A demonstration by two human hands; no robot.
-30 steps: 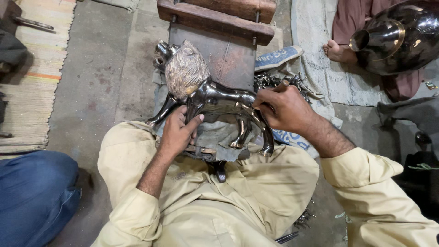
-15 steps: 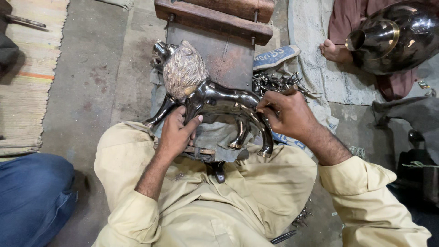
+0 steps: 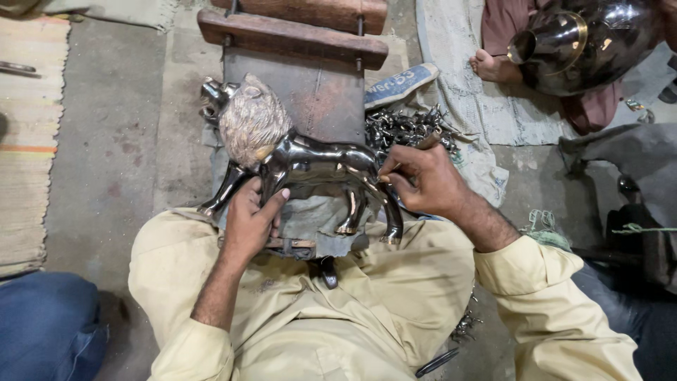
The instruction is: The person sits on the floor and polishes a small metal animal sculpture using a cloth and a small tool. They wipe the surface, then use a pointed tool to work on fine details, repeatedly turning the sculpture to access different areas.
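A shiny dark metal lion figure (image 3: 321, 164) with a pale textured mane lies on its side across a cloth-covered wooden block (image 3: 310, 92) in front of me. My left hand (image 3: 252, 220) grips the figure's front leg and chest from below. My right hand (image 3: 422, 183) holds a thin engraving tool (image 3: 416, 150) with a wooden handle, its tip pressed against the figure's hindquarters. My knees in beige cloth frame the figure on both sides.
A heap of small metal pieces (image 3: 403, 127) lies right of the block. A large polished metal vessel (image 3: 585, 42) and another person's bare foot (image 3: 493, 67) are at the top right. A woven mat (image 3: 28, 141) lies left; a blue-clad knee (image 3: 42, 324) is at bottom left.
The view has shifted slightly. Both hands stay on the lion figure in nearly the same grip, the right hand's tool still at the rear of the figure.
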